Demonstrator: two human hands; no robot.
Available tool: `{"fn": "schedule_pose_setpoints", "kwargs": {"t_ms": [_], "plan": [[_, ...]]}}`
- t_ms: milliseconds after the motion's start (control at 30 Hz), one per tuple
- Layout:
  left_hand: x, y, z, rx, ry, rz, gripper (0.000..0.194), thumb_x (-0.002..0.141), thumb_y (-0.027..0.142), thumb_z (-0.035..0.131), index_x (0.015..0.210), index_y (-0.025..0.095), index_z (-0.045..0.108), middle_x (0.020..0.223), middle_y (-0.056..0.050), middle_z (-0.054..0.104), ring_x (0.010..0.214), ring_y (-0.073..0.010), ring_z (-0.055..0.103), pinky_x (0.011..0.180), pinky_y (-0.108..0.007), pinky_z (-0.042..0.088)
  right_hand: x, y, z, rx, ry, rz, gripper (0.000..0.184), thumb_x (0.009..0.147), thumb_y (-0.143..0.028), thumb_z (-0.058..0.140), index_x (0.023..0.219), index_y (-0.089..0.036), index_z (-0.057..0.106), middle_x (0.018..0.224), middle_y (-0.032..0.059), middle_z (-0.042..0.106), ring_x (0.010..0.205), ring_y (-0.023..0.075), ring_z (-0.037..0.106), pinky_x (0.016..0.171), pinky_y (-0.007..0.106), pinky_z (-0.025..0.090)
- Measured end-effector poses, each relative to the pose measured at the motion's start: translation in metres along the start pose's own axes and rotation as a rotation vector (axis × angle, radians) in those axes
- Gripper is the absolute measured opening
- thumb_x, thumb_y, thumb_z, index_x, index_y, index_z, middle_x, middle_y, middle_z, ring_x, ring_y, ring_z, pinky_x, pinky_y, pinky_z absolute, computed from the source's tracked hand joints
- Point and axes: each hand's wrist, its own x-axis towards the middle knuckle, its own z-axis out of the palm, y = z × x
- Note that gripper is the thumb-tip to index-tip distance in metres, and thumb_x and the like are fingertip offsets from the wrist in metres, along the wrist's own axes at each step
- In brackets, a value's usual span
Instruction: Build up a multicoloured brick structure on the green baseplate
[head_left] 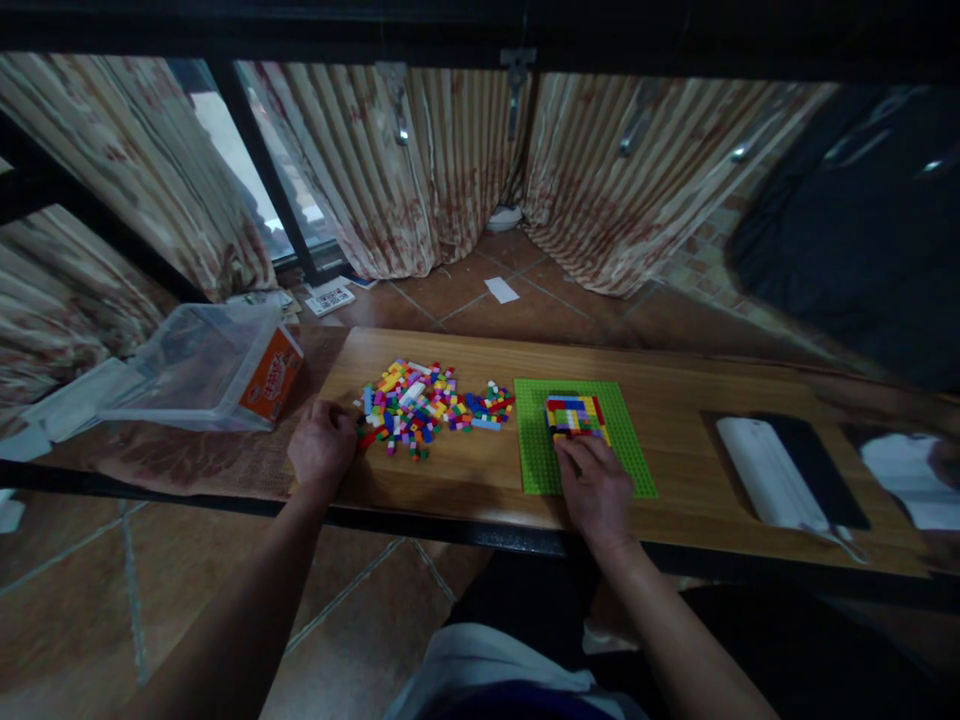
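Note:
A green baseplate point(626, 450) lies on the wooden table point(675, 400), with a small block of many-coloured bricks point(574, 414) built on it. My right hand point(596, 485) rests on the plate, its fingertips pressed against the near edge of that block. A loose pile of small coloured bricks point(427, 402) lies to the left of the plate. My left hand point(322, 445) sits curled at the pile's left edge, fingers closed; what is in them is hidden.
A clear plastic box with an orange label point(217, 370) lies tipped at the table's left end. A white device on a dark pad point(780, 470) sits to the right. Curtains and tiled floor lie beyond the table.

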Motion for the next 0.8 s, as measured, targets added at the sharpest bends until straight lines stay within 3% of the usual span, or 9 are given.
{"fn": "schedule_pose_setpoints", "kwargs": {"t_ms": [533, 700, 800], "plan": [[0.000, -0.001, 0.000, 0.018, -0.002, 0.001, 0.024, 0.087, 0.029, 0.046, 0.098, 0.018, 0.064, 0.106, -0.012, 0.067, 0.095, -0.0277, 0.063, 0.071, -0.034, 0.044, -0.016, 0.003, -0.002, 0.000, -0.152, 0.043, 0.033, 0.098, -0.023, 0.041, 0.115, -0.023, 0.069, 0.098, 0.0098, 0.070, 0.088, 0.0225, 0.064, 0.080, 0.038, 0.052], [-0.001, 0.002, -0.005, 0.016, -0.019, 0.000, 0.024, 0.087, 0.029, 0.046, 0.100, 0.018, 0.064, 0.108, -0.013, 0.067, 0.095, -0.0276, 0.063, 0.072, -0.034, 0.044, -0.012, 0.004, -0.017, 0.139, -0.004, 0.212, 0.037, 0.098, -0.031, 0.039, 0.126, -0.019, 0.061, 0.103, 0.0116, 0.069, 0.093, 0.0229, 0.064, 0.083, 0.039, 0.052], [-0.001, 0.005, -0.008, 0.019, -0.041, -0.017, 0.024, 0.087, 0.028, 0.046, 0.100, 0.018, 0.063, 0.108, -0.014, 0.067, 0.095, -0.0281, 0.063, 0.073, -0.035, 0.045, -0.002, 0.004, -0.020, 0.096, 0.058, 0.321, 0.047, 0.095, -0.042, 0.044, 0.131, -0.014, 0.054, 0.109, 0.0165, 0.065, 0.100, 0.0280, 0.061, 0.088, 0.046, 0.049]]}}
